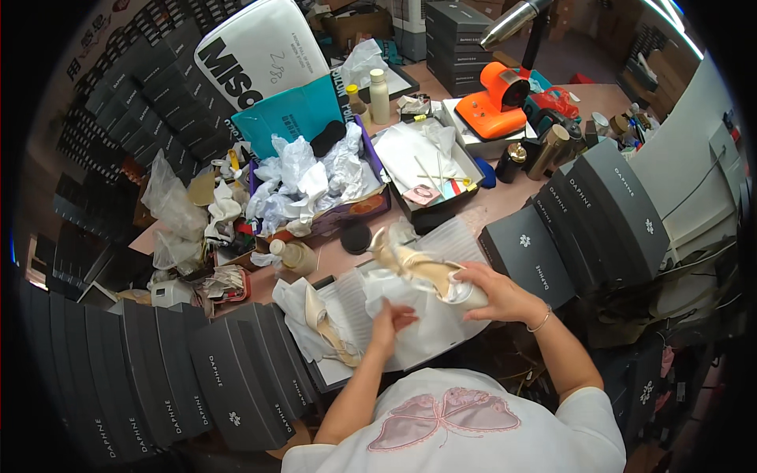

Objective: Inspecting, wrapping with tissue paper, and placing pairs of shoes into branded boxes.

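Head view: the right hand (505, 296) grips a pale shoe (434, 273) above an open box (327, 384) at the worktop's (512, 193) near edge. The left hand (388, 323), fingers bent, is at the white paper (430, 322); whether it pinches any, I cannot tell. Another shoe (317, 314) lies toward the box's left end.

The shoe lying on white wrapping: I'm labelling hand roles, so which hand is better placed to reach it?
Probably the left: the left hand is nearer the lying shoe and holds no shoe, while the right hand grips the raised shoe.
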A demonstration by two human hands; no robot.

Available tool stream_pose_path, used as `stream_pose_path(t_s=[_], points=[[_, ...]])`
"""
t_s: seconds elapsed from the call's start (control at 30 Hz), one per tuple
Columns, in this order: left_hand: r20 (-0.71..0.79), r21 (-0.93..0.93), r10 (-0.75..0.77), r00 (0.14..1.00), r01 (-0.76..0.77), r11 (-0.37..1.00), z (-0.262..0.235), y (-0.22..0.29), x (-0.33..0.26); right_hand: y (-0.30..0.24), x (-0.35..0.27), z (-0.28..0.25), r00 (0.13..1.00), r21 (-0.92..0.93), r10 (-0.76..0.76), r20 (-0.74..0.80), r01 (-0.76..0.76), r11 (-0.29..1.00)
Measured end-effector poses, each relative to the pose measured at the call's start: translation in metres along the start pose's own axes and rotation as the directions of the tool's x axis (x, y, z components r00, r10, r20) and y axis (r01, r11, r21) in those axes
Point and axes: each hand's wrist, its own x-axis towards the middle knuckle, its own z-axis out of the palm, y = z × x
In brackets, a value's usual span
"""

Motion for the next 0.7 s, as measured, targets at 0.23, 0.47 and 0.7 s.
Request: stream_pose_path(t_s=[0.23, 0.47, 0.7], points=[[0.494, -0.027, -0.409, 0.767, 0.484, 0.875, 0.006, 0.065, -0.092, -0.042, 0.039, 0.025, 0.830, -0.121, -0.239, 0.504, 0.341, 0.932], [0.107, -0.477, -0.113, 0.988, 0.151, 0.866, -0.010, 0.017, -0.102, -0.042, 0.067, 0.123, 0.970, -0.401, -0.231, 0.073, 0.241, 0.884], [-0.075, -0.425, 0.017, 0.997, -0.047, 0.904, -0.034, 0.013, -0.107, -0.037, 0.084, 0.189, 0.911, -0.442, -0.409, -0.051, 0.347, 0.827]])
